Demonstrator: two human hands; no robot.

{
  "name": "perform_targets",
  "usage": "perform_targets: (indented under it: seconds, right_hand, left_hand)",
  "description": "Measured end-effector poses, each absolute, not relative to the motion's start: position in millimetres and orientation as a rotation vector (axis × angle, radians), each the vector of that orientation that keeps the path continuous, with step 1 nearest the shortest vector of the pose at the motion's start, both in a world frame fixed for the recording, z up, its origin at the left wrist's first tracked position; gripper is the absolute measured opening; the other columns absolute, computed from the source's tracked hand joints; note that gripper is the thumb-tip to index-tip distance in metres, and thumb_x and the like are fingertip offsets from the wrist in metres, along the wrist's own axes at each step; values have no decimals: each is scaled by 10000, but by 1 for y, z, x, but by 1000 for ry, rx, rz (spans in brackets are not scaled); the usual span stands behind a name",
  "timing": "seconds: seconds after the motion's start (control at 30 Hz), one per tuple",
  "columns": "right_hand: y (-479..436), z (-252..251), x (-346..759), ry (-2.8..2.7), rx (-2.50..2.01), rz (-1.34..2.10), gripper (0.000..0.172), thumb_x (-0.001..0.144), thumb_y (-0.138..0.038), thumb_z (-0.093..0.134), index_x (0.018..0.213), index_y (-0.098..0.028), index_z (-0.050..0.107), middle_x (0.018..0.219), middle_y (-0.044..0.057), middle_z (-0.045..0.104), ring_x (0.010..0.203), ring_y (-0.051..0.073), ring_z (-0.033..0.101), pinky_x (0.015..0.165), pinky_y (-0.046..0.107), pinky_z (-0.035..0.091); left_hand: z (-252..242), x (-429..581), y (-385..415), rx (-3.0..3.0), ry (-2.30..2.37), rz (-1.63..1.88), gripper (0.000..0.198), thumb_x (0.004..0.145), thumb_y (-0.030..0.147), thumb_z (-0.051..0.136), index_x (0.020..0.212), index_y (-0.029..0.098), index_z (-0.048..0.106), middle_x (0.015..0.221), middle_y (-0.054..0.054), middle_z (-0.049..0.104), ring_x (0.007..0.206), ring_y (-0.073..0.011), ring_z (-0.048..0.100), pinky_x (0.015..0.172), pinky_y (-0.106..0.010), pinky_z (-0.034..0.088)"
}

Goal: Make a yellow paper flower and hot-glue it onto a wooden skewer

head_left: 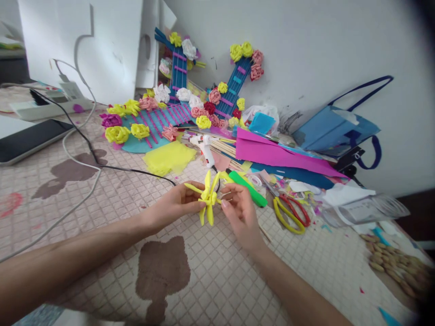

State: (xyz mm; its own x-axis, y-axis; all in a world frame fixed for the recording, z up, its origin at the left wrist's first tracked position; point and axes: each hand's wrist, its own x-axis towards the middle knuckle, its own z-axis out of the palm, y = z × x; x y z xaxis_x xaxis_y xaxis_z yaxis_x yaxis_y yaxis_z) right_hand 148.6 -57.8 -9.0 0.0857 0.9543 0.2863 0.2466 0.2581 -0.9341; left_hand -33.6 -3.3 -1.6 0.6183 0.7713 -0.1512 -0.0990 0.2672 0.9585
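Hovering just above the quilted cloth (pixel 217 276), a yellow paper flower (pixel 208 198) with long pointed petals is held between both hands near the middle of the view. It is pinched from the left by the thumb and fingers of the left hand (pixel 176 204), and its right side is gripped by the closed fingertips of the right hand (pixel 239 209). A green marker (pixel 247 188) is seen just behind the right hand, with scissors (pixel 292 213) lying to its right. A white glue gun (pixel 205 147) is placed beyond the flower, beside a yellow tissue sheet (pixel 169 157) and a magenta sheet (pixel 272 154). Blue frames (pixel 159 124) decked with paper roses are propped further back.
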Motion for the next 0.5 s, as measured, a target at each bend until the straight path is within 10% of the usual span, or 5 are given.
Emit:
perform_targets:
  seconds: [0.5]
  right_hand:
    - [-50, -11, 200, -2123, -1990, -233, 65, 775, -149, 509, 815, -200, 508, 836, 65, 608, 675, 188, 578, 471, 263, 288]
  left_hand:
    - [-7, -47, 12, 1158, 712, 729, 425, 777, 267, 672, 1144, 227, 462, 930, -10, 652, 876, -184, 628, 779, -343, 481]
